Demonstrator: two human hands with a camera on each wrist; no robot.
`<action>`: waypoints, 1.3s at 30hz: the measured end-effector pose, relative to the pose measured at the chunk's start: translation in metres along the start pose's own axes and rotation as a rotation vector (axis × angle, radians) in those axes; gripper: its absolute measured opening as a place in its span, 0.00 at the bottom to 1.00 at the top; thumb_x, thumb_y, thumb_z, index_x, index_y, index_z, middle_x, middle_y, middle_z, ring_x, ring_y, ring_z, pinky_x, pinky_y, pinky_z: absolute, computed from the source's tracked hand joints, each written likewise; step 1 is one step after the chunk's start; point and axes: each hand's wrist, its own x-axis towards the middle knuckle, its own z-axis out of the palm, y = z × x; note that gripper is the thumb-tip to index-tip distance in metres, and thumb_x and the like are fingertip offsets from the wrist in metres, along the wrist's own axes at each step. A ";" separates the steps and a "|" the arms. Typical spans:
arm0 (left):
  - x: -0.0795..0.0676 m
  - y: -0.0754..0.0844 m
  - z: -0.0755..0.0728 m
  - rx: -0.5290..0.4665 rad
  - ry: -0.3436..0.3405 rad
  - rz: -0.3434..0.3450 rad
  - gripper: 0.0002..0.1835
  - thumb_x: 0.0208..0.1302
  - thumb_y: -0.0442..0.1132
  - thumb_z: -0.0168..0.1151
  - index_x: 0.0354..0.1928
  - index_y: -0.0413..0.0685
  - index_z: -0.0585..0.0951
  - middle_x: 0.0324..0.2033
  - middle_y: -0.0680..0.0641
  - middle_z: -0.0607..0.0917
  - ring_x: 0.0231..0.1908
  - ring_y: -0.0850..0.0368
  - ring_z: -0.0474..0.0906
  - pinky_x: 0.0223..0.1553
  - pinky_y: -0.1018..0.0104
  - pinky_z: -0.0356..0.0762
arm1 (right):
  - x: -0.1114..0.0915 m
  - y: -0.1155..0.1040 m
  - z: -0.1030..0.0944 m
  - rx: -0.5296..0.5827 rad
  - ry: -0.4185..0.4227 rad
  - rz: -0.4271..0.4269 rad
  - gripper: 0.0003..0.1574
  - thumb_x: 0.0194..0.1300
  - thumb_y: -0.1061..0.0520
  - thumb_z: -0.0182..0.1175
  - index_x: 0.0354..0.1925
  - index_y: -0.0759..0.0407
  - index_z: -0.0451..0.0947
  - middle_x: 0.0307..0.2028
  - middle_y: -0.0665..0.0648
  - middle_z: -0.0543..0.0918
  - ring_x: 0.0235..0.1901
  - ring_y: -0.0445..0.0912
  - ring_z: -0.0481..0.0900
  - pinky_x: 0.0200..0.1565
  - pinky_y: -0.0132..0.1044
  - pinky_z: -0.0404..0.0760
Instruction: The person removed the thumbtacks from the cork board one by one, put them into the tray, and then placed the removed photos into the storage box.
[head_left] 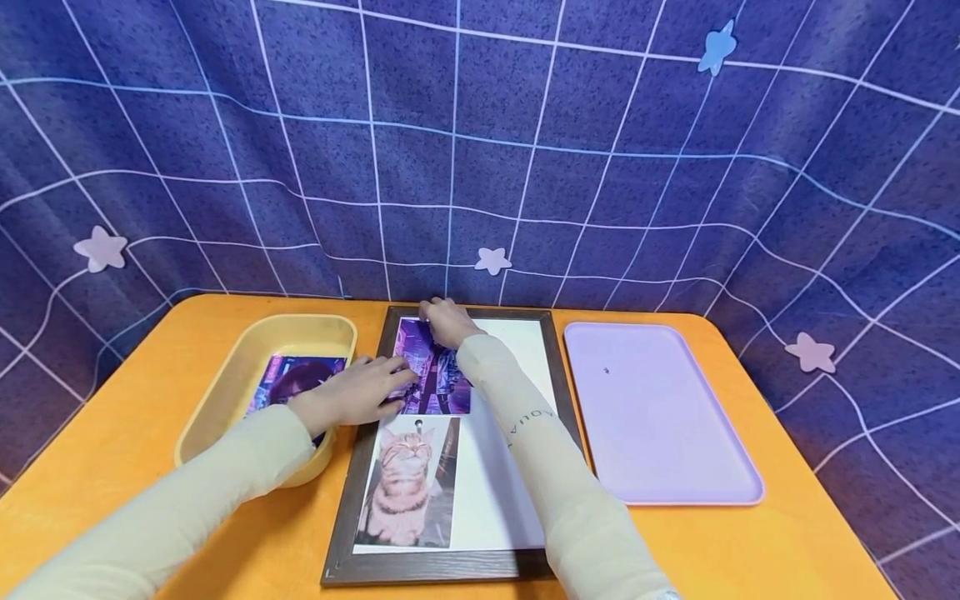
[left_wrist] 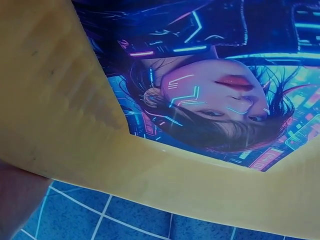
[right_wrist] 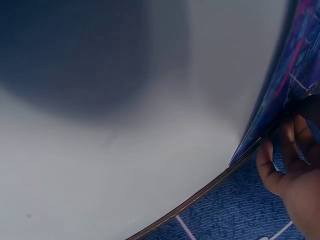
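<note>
A purple neon-city picture (head_left: 429,379) lies in the upper left of a dark-framed white board (head_left: 517,500). My left hand (head_left: 360,390) rests its loosely bent fingers on the picture's left edge. At the top edge, my right hand (head_left: 447,323) reaches over with bent fingers; the right wrist view shows that hand (right_wrist: 295,160) with fingertips right at the board's rim and the picture's corner. I cannot tell whether something small is pinched there. Below lies a cat photo (head_left: 405,496) with a dark pin (head_left: 418,426) near its top.
Left of the board stands a yellow bin (head_left: 213,417) with a neon portrait picture (left_wrist: 215,100) inside. A lilac tray (head_left: 667,433) lies on the right, bearing a tiny dark piece (head_left: 606,370). A blue grid-patterned curtain (head_left: 487,167) hangs behind the orange table (head_left: 795,517).
</note>
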 end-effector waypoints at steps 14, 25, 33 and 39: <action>-0.002 0.001 0.001 -0.026 0.022 0.001 0.20 0.59 0.45 0.59 0.53 0.49 0.74 0.50 0.42 0.75 0.48 0.44 0.74 0.48 0.43 0.70 | 0.001 0.001 0.003 0.031 0.007 -0.007 0.14 0.61 0.64 0.53 0.46 0.54 0.74 0.43 0.55 0.79 0.44 0.51 0.77 0.46 0.40 0.76; 0.001 -0.004 0.001 -0.057 0.014 -0.009 0.20 0.58 0.47 0.60 0.53 0.51 0.75 0.48 0.44 0.77 0.47 0.46 0.75 0.47 0.44 0.71 | 0.003 0.000 0.001 0.052 -0.037 0.048 0.15 0.62 0.63 0.52 0.48 0.53 0.73 0.45 0.54 0.78 0.46 0.49 0.75 0.48 0.40 0.75; 0.003 -0.007 0.002 -0.080 0.024 -0.009 0.20 0.56 0.48 0.61 0.51 0.52 0.77 0.48 0.45 0.77 0.47 0.46 0.75 0.47 0.43 0.71 | 0.001 0.000 0.000 0.063 -0.031 0.054 0.15 0.62 0.63 0.52 0.48 0.54 0.73 0.45 0.54 0.78 0.46 0.50 0.76 0.48 0.41 0.75; 0.003 -0.007 0.002 -0.093 0.008 -0.025 0.20 0.57 0.50 0.61 0.51 0.54 0.77 0.51 0.45 0.76 0.49 0.46 0.74 0.49 0.43 0.70 | -0.001 -0.002 -0.002 0.039 -0.031 0.061 0.15 0.63 0.62 0.51 0.48 0.54 0.72 0.45 0.55 0.78 0.46 0.49 0.76 0.48 0.40 0.75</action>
